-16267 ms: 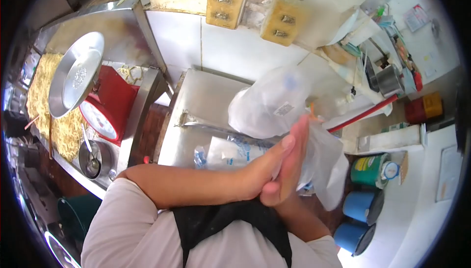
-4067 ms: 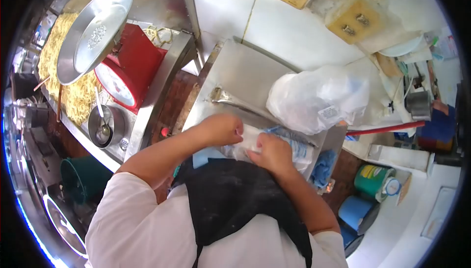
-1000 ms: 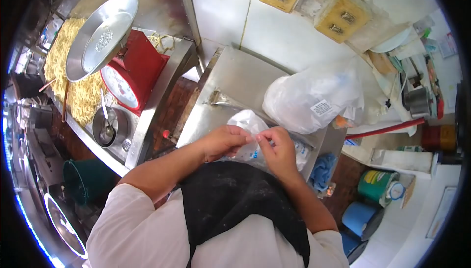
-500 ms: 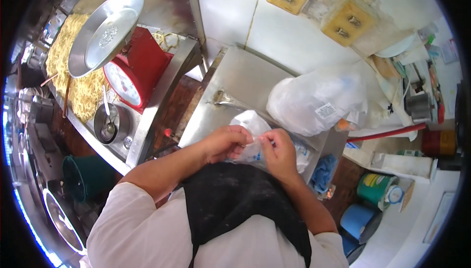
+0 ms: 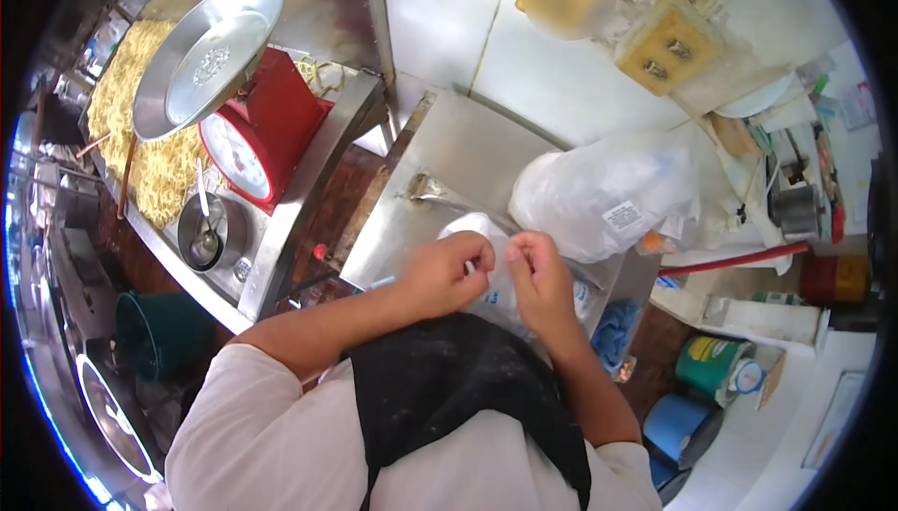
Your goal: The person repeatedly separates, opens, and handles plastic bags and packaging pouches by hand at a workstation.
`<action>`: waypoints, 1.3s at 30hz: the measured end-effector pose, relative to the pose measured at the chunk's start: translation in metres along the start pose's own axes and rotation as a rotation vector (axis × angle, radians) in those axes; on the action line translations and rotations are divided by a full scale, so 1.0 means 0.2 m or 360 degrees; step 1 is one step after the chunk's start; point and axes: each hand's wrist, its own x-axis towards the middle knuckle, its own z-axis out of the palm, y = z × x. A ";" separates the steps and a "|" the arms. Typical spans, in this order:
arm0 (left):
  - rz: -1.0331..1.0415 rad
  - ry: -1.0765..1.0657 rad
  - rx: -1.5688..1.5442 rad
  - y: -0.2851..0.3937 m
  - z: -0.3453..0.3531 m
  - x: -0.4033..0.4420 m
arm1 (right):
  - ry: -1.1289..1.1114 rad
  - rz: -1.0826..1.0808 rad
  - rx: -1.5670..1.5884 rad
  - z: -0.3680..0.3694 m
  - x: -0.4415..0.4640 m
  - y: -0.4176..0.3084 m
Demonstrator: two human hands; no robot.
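Note:
My left hand (image 5: 454,272) is closed, thumb against the curled fingers, with a bit of white plastic showing in the pinch. Close beside it, my right hand (image 5: 538,277) is also closed, its fingertips pinched together and a small gap between the hands. Thin plastic, seemingly a plastic bag (image 5: 503,294), spans below and between them; its edges in my fingers are hard to see. Beneath lies white plastic with blue print (image 5: 472,223) on the steel counter (image 5: 421,151). A large bulging clear bag (image 5: 599,197) with a printed label sits just beyond my right hand.
On the left stand a red scale (image 5: 285,132) with a metal pan (image 5: 210,62), a pile of noodles (image 5: 154,118) and a pot with a spoon (image 5: 210,230). A blue cloth (image 5: 615,335) hangs at the counter's right. Buckets, including a green one (image 5: 164,333), stand lower down.
My hands have moved apart from touching fingertips to a small gap. The left hand has turned and its fingers are curled more. The counter items have stayed in place.

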 end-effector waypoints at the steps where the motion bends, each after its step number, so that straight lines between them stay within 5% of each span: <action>1: -0.0099 -0.0028 -0.0346 -0.05 0.01 0.00 | -0.0070 0.0003 -0.0077 -0.01 0.01 -0.01; 3: -0.0291 -0.0104 -0.1038 -0.16 0.04 0.02 | -0.0186 -0.0044 -0.0209 -0.02 0.02 0.01; 6: -0.0299 -0.0366 -0.0919 -0.17 0.06 0.03 | -0.0200 -0.0049 -0.0124 -0.04 0.02 0.02; 9: -0.0287 -0.1133 -0.0111 -0.13 0.02 0.05 | 0.0136 0.0047 0.0382 -0.10 0.06 -0.19; 11: -0.0138 -0.0933 0.0105 -0.11 0.03 0.03 | 0.0457 -0.0083 0.0625 -0.14 0.12 -0.29; 13: -0.0187 -0.0710 -0.0088 0.04 -0.06 -0.01 | 0.0509 -0.0130 0.0608 -0.17 0.17 -0.29; 17: 0.0251 -0.0158 0.0377 0.29 -0.19 -0.06 | 0.0526 -0.0054 0.0698 -0.15 0.24 -0.27; 20: 0.0319 -0.0022 -0.0006 0.26 -0.16 -0.06 | 0.0512 -0.0002 0.0905 -0.11 0.26 -0.29; 21: 0.0087 -0.0064 -0.0544 0.27 -0.16 -0.06 | 0.0521 0.0011 0.1003 -0.09 0.26 -0.30; 23: -0.0406 -0.0155 -0.1616 0.32 -0.18 -0.07 | 0.0589 -0.0468 0.0436 -0.07 0.21 -0.33; 24: -0.0557 -0.0300 -0.1763 0.36 -0.21 -0.08 | 0.0611 -0.0697 0.0145 -0.06 0.18 -0.35; 27: -0.0499 -0.0536 -0.1649 0.33 -0.20 -0.09 | 0.0413 -0.0921 -0.0427 -0.04 0.07 -0.43; 30: 0.0245 -0.0638 -0.1999 0.46 -0.09 -0.03 | 0.0389 -0.0890 -0.0487 0.00 0.11 -0.46; 33: -0.0033 -0.0633 -0.1935 0.55 -0.09 0.02 | 0.0443 -0.0762 -0.0483 -0.02 0.18 -0.44; 35: 0.0011 -0.0217 -0.1783 0.61 -0.07 0.03 | 0.0227 -0.0933 -0.0526 0.01 0.09 -0.50; 37: 0.0053 -0.0145 -0.1724 0.61 -0.07 0.02 | 0.0280 -0.0849 -0.0451 0.00 0.13 -0.44; 39: 0.0147 -0.0401 -0.1764 0.54 -0.09 0.07 | 0.0385 -0.0659 -0.0257 -0.01 0.22 -0.35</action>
